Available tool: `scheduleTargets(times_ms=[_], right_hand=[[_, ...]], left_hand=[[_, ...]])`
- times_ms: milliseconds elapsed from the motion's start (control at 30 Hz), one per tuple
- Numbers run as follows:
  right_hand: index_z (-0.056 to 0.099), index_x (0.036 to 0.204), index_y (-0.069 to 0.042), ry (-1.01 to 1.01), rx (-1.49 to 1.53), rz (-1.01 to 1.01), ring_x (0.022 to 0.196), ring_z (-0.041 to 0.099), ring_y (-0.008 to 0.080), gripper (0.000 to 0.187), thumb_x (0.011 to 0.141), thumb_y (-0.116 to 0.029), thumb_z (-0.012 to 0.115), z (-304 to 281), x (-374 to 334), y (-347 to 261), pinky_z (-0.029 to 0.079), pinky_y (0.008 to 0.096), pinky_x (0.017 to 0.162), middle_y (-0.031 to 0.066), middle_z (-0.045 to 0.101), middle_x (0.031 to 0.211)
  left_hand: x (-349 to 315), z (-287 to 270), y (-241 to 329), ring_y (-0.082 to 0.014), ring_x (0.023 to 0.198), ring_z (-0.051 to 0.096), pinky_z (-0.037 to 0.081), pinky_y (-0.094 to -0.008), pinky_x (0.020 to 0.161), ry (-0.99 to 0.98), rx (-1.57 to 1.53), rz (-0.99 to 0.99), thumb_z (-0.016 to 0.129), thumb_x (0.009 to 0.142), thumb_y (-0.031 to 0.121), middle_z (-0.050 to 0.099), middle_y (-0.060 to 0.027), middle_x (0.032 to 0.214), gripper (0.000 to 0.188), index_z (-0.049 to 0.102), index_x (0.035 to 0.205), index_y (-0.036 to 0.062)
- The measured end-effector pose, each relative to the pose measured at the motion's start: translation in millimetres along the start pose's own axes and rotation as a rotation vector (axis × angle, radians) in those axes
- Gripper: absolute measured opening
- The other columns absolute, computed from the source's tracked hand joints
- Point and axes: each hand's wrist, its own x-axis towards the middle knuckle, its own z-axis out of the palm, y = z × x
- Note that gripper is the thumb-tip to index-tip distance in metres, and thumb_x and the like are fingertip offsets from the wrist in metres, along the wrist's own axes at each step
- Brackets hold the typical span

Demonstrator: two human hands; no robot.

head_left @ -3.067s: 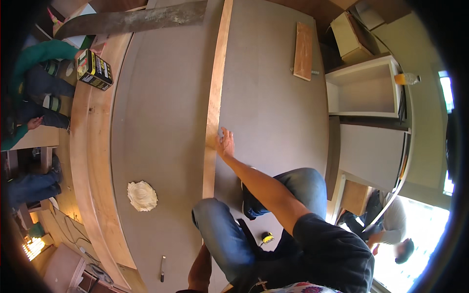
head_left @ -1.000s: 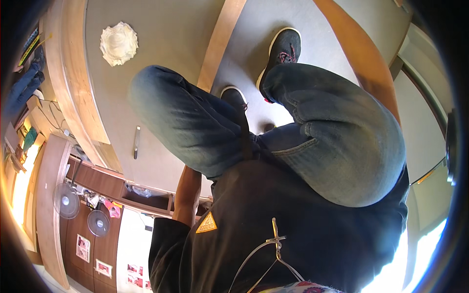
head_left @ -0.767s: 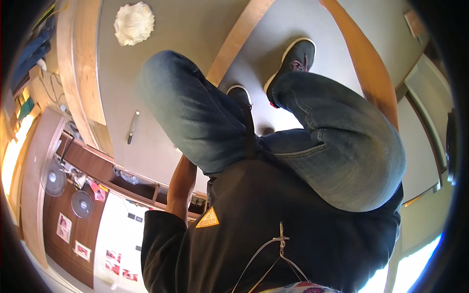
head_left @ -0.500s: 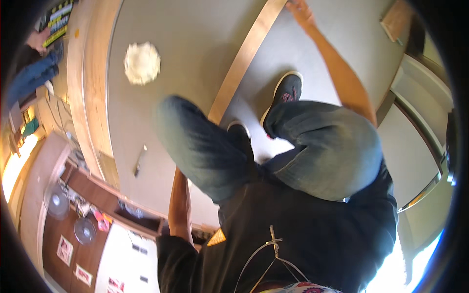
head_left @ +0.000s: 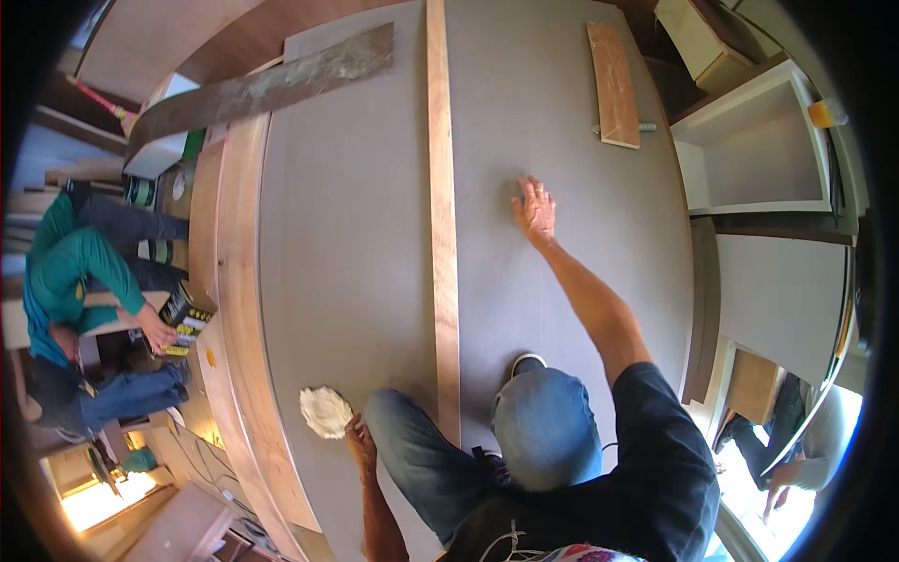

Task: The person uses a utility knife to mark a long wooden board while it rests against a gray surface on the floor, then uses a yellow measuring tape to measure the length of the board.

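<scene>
My right hand (head_left: 537, 212) is over the grey sheet (head_left: 524, 112), right of a long wooden strip (head_left: 442, 234). It is empty, its fingers extended and somewhat apart. My left hand (head_left: 362, 444) is low on the sheet beside my left knee. Its fingers appear loosely spread at the right edge of a round, cream, crumpled wad (head_left: 326, 412), perhaps cloth. Whether they touch the wad is hard to tell. The strip runs lengthwise between my two hands, down to my legs.
A wooden board piece (head_left: 614, 89) lies on a rod at the far right. A long dark plank (head_left: 272, 89) crosses the far left. Light timber (head_left: 242, 309) borders the left side. Co-workers are at the left, one hand on a dark box (head_left: 187, 318). White cabinet frames (head_left: 758, 140) stand right.
My view has shifted forward over the sheet, bringing the wad near my left hand. My right hand is now away from the strip. The small thin tool on the sheet has left the view.
</scene>
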Motion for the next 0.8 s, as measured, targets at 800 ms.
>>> scheduleTargets(times_ms=[800], right_hand=[[0.047,0.144,-0.023,-0.202,-0.196,0.179,0.147,0.026,0.0278,0.053,0.093,-0.032,0.059,18,20,-52,0.013,0.0569,0.120,0.0073,0.034,0.156]], left_hand=[[492,340,406,-0.0459,0.142,0.032,0.019,-0.0596,0.119,-0.499,0.519,1.197,0.053,0.092,0.034,0.040,-0.0273,0.149,0.069,0.034,0.150,0.0034]])
